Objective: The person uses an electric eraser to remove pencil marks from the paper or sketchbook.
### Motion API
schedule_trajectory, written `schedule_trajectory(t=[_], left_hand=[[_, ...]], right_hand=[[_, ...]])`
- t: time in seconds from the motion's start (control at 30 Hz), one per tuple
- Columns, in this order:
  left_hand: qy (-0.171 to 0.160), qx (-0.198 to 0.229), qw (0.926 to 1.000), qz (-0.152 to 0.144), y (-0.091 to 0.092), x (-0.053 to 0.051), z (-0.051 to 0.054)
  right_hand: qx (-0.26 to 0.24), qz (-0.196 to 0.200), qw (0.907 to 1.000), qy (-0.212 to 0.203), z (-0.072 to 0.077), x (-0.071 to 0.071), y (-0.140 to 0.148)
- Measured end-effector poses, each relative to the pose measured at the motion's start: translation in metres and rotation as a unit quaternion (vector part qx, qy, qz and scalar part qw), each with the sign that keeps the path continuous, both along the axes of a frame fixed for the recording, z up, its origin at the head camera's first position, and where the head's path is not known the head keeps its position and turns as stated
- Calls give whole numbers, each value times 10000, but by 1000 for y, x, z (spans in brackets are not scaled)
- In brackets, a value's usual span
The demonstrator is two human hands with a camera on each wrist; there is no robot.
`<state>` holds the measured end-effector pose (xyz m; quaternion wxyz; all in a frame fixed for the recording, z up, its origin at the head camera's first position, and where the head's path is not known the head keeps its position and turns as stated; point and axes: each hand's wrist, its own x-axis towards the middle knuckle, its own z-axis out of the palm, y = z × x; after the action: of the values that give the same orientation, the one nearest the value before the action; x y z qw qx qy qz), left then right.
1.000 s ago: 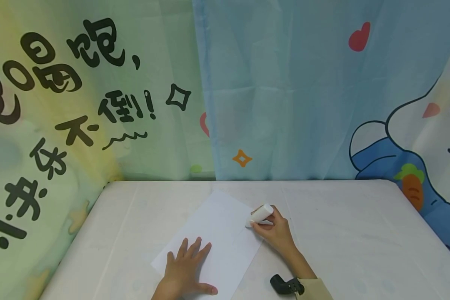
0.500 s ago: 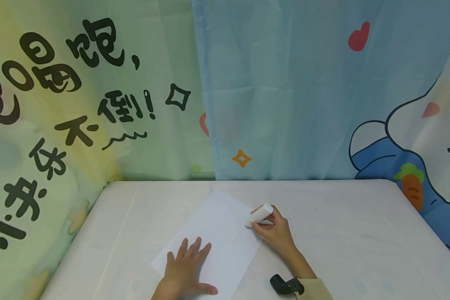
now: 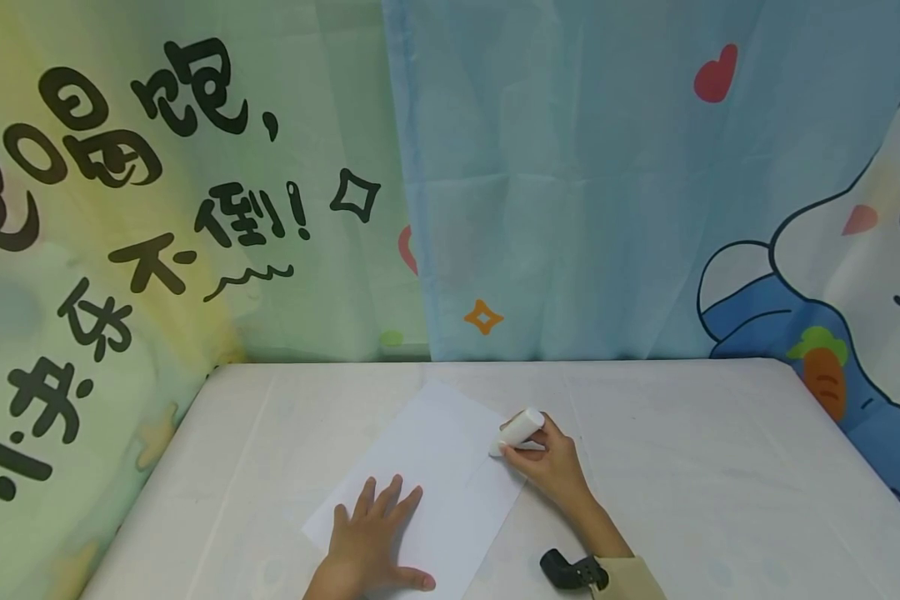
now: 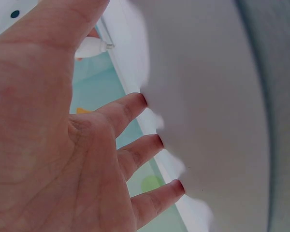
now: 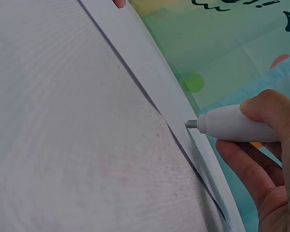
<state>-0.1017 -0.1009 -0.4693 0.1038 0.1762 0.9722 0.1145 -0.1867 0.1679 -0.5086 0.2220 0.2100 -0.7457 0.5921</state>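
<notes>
My left hand (image 3: 367,537) rests spread on the sheet of white paper (image 3: 438,442), its fingertips touching the surface in the left wrist view. Over the sheet's right edge, my right hand (image 3: 558,462) pinches a white correction pen (image 3: 523,427) between thumb and fingers. The pen leans, its lower end down at the paper near the right corner. In the right wrist view, its metal tip (image 5: 191,124) meets the sheet close to the edge. That edge bows up slightly from the table there. Part of the pen's barrel is hidden by the thumb (image 5: 266,111).
A white-covered table (image 3: 682,467) carries the sheet, which lies turned at an angle. Close behind stands a printed curtain (image 3: 570,208) with lettering and a cartoon rabbit. A black wrist mount (image 3: 570,571) sits at the right sleeve (image 3: 630,579).
</notes>
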Motion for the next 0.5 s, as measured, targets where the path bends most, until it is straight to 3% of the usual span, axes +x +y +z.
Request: schedule_trajectory(t=[0.5], left_hand=[[4, -27, 10000, -9, 0, 0, -1]], right_hand=[[31, -14, 10000, 14, 0, 0, 0]])
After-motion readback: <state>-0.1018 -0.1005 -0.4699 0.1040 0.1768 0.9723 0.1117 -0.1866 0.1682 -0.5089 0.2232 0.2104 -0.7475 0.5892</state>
